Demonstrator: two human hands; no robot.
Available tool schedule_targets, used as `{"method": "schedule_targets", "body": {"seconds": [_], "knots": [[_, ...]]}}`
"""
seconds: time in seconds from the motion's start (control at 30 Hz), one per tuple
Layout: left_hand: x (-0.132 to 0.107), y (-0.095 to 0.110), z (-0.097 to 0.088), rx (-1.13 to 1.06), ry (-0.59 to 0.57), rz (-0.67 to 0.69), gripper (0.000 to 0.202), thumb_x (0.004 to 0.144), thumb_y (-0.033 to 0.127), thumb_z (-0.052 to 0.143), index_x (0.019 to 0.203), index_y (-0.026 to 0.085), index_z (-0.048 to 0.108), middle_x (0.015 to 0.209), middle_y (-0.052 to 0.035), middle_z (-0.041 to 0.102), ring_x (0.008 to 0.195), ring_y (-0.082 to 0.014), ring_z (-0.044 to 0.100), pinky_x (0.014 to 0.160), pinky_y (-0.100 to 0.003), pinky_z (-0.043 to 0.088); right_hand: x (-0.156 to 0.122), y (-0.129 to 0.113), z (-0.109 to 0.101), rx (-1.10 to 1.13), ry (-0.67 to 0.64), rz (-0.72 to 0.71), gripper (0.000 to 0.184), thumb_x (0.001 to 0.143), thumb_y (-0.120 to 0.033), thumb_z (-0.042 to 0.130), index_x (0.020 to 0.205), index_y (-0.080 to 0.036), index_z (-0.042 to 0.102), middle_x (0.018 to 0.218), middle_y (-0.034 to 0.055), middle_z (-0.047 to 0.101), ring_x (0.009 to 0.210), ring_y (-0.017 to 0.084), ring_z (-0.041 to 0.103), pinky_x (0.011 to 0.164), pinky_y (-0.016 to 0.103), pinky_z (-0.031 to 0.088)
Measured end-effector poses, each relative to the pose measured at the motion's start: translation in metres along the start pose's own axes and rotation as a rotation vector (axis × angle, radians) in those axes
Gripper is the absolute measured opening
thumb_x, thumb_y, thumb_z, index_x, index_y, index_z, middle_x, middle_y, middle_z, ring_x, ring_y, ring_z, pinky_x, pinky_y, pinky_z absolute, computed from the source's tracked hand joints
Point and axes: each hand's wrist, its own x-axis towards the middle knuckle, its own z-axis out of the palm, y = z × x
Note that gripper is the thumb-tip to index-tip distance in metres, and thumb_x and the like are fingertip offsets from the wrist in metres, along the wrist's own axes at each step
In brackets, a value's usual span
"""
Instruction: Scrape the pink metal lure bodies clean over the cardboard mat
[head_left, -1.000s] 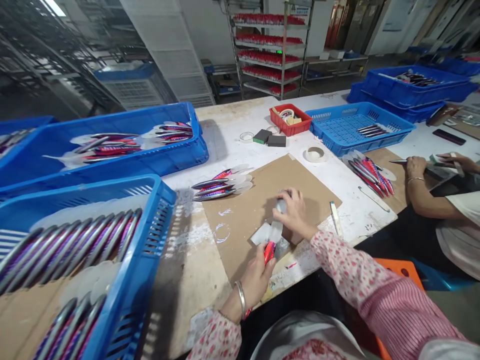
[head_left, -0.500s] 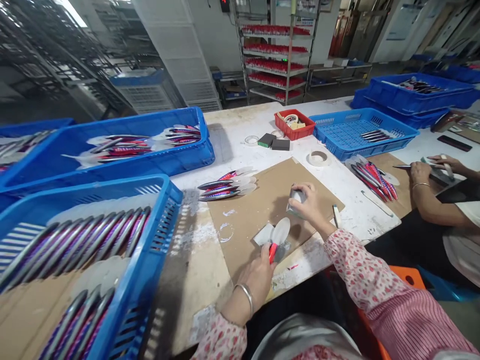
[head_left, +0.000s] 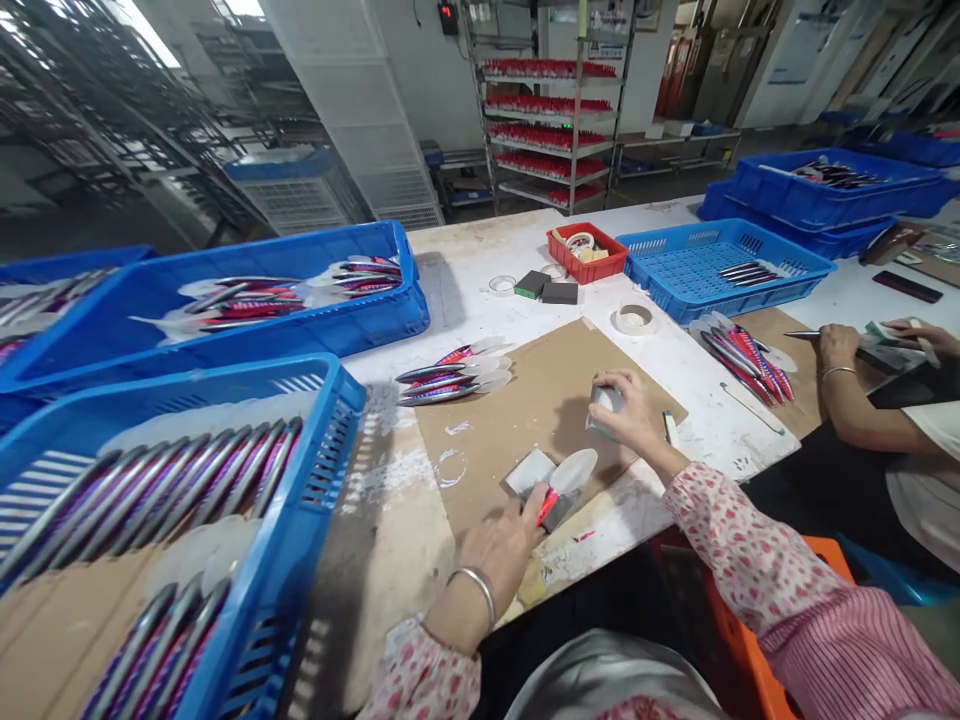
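Note:
My left hand (head_left: 501, 545) is closed on a red-bodied piece (head_left: 549, 503) whose clear oval blade (head_left: 574, 470) lies over a small dark block on the brown cardboard sheet (head_left: 525, 400). Over the cardboard's right side, my right hand (head_left: 626, 412) is wrapped around a small grey-white block (head_left: 604, 402). A white scrap (head_left: 529, 470) lies just left of the blade. A short row of finished red and purple pieces (head_left: 448, 376) rests at the cardboard's far left corner.
Blue crates (head_left: 322, 460) of similar pieces stand at the left, one (head_left: 720, 265) at the right. A red tray (head_left: 587, 252), tape rings (head_left: 631, 318) and dark blocks (head_left: 547, 288) lie beyond the cardboard. A co-worker's hands (head_left: 836, 348) work at the right beside another pile (head_left: 742, 352).
My right hand lifted off the piece and moved right with the block. The left hand tipped the piece so that the clear blade now points right and lies flatter.

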Motion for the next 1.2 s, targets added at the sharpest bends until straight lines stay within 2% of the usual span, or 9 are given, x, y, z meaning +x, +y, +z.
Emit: {"method": "schedule_targets", "body": {"seconds": [0.13,0.2,0.3,0.43,0.53,0.63,0.83,1.0,1.2], "knots": [[0.005,-0.011,0.005,0.191,0.027,0.016,0.064,0.087,0.006,0.044,0.146,0.028,0.033,0.109,-0.0121,0.064,0.088,-0.0233,0.069,0.069,-0.029,0.054,-0.01,-0.003,-0.007,0.037,-0.219,-0.189,0.036,0.068,-0.028,0.069,0.104,-0.023,0.066,0.117,0.0079,0.053,0.117,0.029,0.046,0.101,0.046,0.039],[0.009,-0.015,0.013,0.216,0.028,0.037,0.073,0.083,0.0,0.046,0.147,0.031,0.03,0.107,-0.0105,0.064,0.086,-0.0216,0.069,0.069,-0.028,0.055,-0.019,-0.009,-0.005,-0.006,-0.262,-0.224,0.036,0.068,-0.026,0.07,0.103,-0.023,0.066,0.117,0.0082,0.053,0.116,0.029,0.045,0.1,0.046,0.039],[0.012,-0.018,0.021,0.189,0.026,0.06,0.076,0.082,-0.001,0.047,0.149,0.029,0.026,0.107,-0.0103,0.064,0.085,-0.0224,0.07,0.07,-0.031,0.056,-0.024,-0.026,0.005,-0.071,-0.278,-0.256,0.034,0.069,-0.026,0.07,0.104,-0.022,0.066,0.117,0.0087,0.052,0.116,0.029,0.043,0.1,0.045,0.039],[0.012,-0.017,0.018,0.185,0.023,0.049,0.066,0.084,-0.001,0.042,0.145,0.021,0.034,0.106,-0.013,0.064,0.085,-0.0256,0.07,0.069,-0.035,0.057,-0.022,-0.059,0.024,-0.132,-0.393,-0.345,0.036,0.072,-0.03,0.071,0.107,-0.022,0.066,0.121,0.0093,0.051,0.116,0.03,0.041,0.095,0.042,0.041],[0.011,-0.016,0.015,0.178,0.005,0.042,0.057,0.087,0.001,0.04,0.142,0.017,0.038,0.103,-0.0139,0.065,0.085,-0.0253,0.07,0.068,-0.034,0.056,-0.019,-0.067,0.022,-0.171,-0.515,-0.382,0.035,0.076,-0.03,0.07,0.11,-0.023,0.064,0.122,0.0086,0.051,0.114,0.028,0.041,0.093,0.04,0.042],[0.012,-0.016,0.018,0.17,0.014,0.055,0.058,0.087,0.003,0.043,0.142,0.019,0.037,0.105,-0.0137,0.065,0.083,-0.0241,0.07,0.066,-0.032,0.056,-0.016,-0.064,0.013,-0.23,-0.606,-0.346,0.032,0.076,-0.028,0.069,0.107,-0.024,0.064,0.117,0.0071,0.054,0.108,0.025,0.044,0.091,0.039,0.042],[0.011,-0.015,0.019,0.202,0.026,0.042,0.053,0.086,0.0,0.038,0.136,0.017,0.044,0.103,-0.0126,0.065,0.08,-0.0226,0.07,0.066,-0.032,0.057,-0.017,-0.077,0.024,-0.275,-0.585,-0.392,0.037,0.075,-0.036,0.072,0.109,-0.024,0.063,0.12,0.0084,0.052,0.111,0.027,0.041,0.089,0.04,0.04],[0.008,-0.011,0.014,0.203,0.023,0.033,0.057,0.087,0.002,0.04,0.142,0.019,0.037,0.102,-0.0117,0.066,0.08,-0.022,0.07,0.066,-0.031,0.057,-0.012,-0.081,0.012,-0.313,-0.662,-0.385,0.03,0.078,-0.032,0.07,0.106,-0.024,0.064,0.116,0.0075,0.054,0.107,0.026,0.043,0.089,0.039,0.04],[0.007,-0.01,0.012,0.19,0.003,0.006,0.05,0.086,0.0,0.038,0.132,0.019,0.047,0.104,-0.01,0.065,0.083,-0.022,0.069,0.069,-0.031,0.056,-0.017,-0.08,0.023,-0.236,-0.58,-0.388,0.037,0.075,-0.034,0.072,0.109,-0.024,0.064,0.119,0.0091,0.052,0.111,0.028,0.041,0.09,0.04,0.041]]}}
